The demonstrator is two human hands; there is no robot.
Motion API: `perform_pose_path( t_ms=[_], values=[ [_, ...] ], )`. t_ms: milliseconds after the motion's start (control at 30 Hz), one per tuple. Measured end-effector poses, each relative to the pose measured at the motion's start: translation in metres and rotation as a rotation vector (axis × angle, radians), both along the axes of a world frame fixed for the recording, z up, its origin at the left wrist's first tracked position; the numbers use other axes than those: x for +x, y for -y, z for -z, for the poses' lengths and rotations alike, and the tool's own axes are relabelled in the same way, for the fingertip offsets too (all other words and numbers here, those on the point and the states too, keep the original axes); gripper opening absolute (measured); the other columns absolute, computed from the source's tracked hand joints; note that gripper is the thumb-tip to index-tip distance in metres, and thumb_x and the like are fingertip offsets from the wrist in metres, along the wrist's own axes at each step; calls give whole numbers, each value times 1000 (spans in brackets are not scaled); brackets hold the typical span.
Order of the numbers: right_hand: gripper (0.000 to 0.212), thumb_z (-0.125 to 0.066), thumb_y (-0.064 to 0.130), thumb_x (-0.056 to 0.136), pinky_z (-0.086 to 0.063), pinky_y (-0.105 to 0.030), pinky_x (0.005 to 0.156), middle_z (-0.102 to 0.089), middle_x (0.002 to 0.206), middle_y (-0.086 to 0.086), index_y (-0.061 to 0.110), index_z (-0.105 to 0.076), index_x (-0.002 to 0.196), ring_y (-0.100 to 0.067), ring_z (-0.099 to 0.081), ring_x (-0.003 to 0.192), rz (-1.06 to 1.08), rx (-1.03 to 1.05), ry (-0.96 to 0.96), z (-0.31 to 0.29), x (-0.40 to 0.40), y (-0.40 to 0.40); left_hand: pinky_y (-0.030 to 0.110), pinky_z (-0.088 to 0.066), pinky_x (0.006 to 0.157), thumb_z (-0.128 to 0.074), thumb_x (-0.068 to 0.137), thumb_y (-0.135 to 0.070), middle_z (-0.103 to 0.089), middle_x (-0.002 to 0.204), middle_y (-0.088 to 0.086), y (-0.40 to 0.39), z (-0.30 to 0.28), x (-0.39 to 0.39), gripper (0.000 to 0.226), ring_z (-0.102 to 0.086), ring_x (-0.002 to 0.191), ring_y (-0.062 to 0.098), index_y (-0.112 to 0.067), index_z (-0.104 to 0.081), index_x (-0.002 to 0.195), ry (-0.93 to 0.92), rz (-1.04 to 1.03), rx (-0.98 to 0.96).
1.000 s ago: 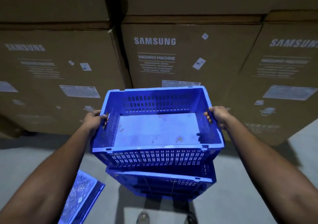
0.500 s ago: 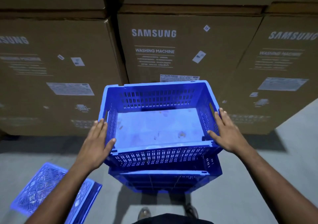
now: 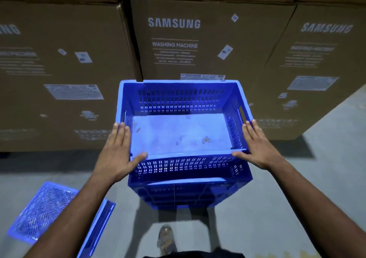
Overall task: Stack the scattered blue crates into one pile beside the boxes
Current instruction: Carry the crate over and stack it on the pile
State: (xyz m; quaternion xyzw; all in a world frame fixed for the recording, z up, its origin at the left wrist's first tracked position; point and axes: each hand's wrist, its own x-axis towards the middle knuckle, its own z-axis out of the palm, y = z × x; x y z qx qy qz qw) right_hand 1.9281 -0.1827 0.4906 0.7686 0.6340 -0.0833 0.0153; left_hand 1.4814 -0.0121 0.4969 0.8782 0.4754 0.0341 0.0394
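A: What has moved since a second ago?

B: Both hands. A second back they gripped the top crate by its side handles; now the fingers have come out of the slots and lie flat along the rim.

A: So nothing is gripped?

B: No. The left hand rests with straight fingers along the crate's left side wall, thumb laid across the near left corner. The right hand mirrors it on the right wall, thumb on the near right corner. Fingers extended on both, pressing or steadying, curled round nothing.

A: Where is the crate sitting?

B: Between the two hands, on top of the lower crate, whose near wall shows just below the thumbs. The top one looks turned a little against the one beneath. The pile stands on the floor, close in front of the cardboard boxes beyond the fingertips.

A: Anything else around?

B: An overturned crate, mesh bottom up, lies on the floor below and outside the left forearm, apart from the pile. A shoe shows between the forearms, nearer the body than the pile.
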Motion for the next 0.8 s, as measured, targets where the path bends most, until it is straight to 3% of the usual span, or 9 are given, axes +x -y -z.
perform_pose_path(
  t_ms=[100,233,333,467,633,733,800],
  values=[
    [127,-30,95,71,-3,-44,123,23,160,-8,8,12,154,-17,35,143,-56,-37,41,5,6,14,43,-4,122,-22,71,-96,12,162,13,15,-5,-1,127,27,146,24,-2,4,153,-131,38,1],
    [113,-6,87,77,-4,-41,123,13,162,-12,5,6,155,-22,27,146,-70,12,67,7,10,19,43,-3,122,-12,65,-98,14,162,17,13,-7,3,133,25,147,26,0,8,153,-195,-1,-2],
    [102,-17,76,86,-8,-46,123,9,163,-14,4,4,155,-27,20,148,-83,60,87,-1,5,11,43,-4,123,-11,64,-98,13,162,16,4,-8,4,134,20,148,24,-1,7,153,-136,-40,-78],
    [97,-36,66,92,-9,-44,122,7,163,-15,3,3,155,-30,10,150,-101,121,105,-16,7,10,42,-2,123,-28,66,-92,16,162,12,8,-13,3,129,21,148,20,-5,9,154,-105,-70,-162],
    [99,-26,70,87,-12,-43,123,-9,162,-20,-2,-10,153,-30,1,151,-69,110,114,-5,20,18,43,-3,123,-28,70,-89,14,162,13,30,-4,12,125,18,149,23,-3,7,154,-117,-83,-117],
    [94,-43,60,92,-8,-41,123,-6,163,-19,0,-7,153,-29,4,151,-50,91,91,-10,22,5,42,0,122,-35,75,-86,16,162,12,28,-10,14,122,20,148,23,-3,9,154,-109,-98,-141],
    [93,-44,60,92,-8,-41,123,-6,162,-20,-1,-7,153,-29,3,151,-26,92,95,-11,16,3,42,1,122,-35,75,-87,17,162,12,21,-12,14,122,21,148,23,-4,10,153,-104,-97,-136]
  ],
)
